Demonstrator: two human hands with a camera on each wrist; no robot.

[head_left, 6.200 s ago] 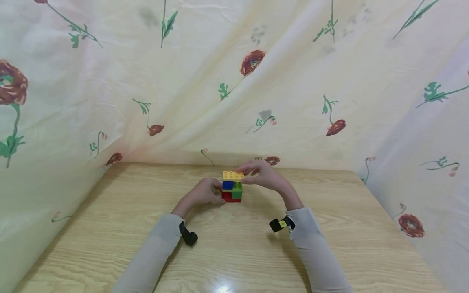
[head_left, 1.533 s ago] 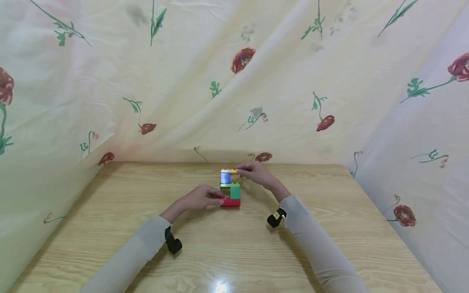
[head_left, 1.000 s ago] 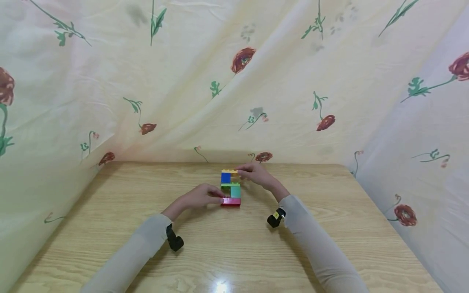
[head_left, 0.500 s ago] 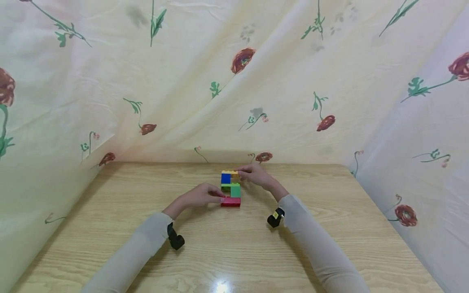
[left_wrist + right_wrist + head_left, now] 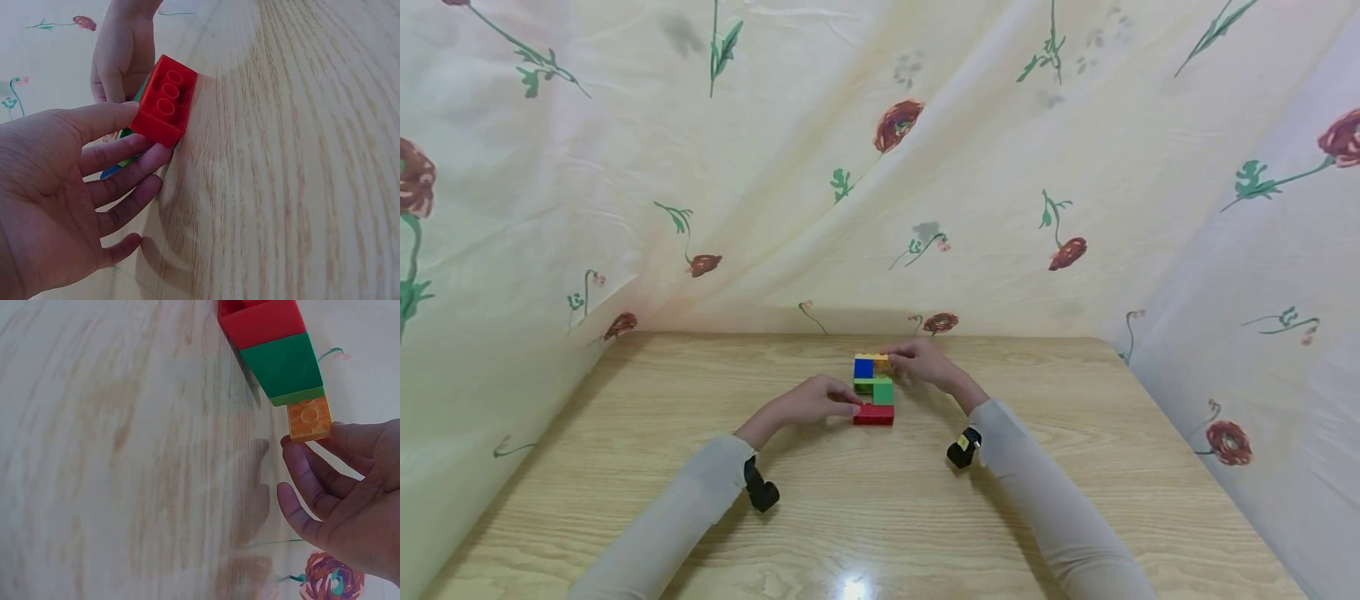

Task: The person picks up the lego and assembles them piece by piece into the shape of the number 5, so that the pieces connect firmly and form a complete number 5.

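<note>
A joined stack of toy building bricks lies between both hands at the far middle of the table. In the head view it runs from a red brick [image 5: 874, 415], nearest me, through a green brick [image 5: 883, 393], a light green plate [image 5: 863, 382] and a blue brick [image 5: 863, 369] to a yellow plate [image 5: 870, 357]. My left hand [image 5: 808, 400] pinches the red brick's left end between thumb and fingers; its hollow underside [image 5: 167, 103] shows in the left wrist view. With thumb and fingertips, my right hand [image 5: 925, 362] pinches the yellow plate's right end.
A wood-grain table [image 5: 865, 517] lies under both arms. Behind it and along both sides hangs a pale cloth [image 5: 985, 167] with printed flowers. Each wrist wears a black strap with a small camera [image 5: 763, 496].
Earlier the stack stood with the yellow plate's studs facing up; it has since been tipped away from me. Over the last second, its yellow end has sunk slightly. Both hands keep their grip.
</note>
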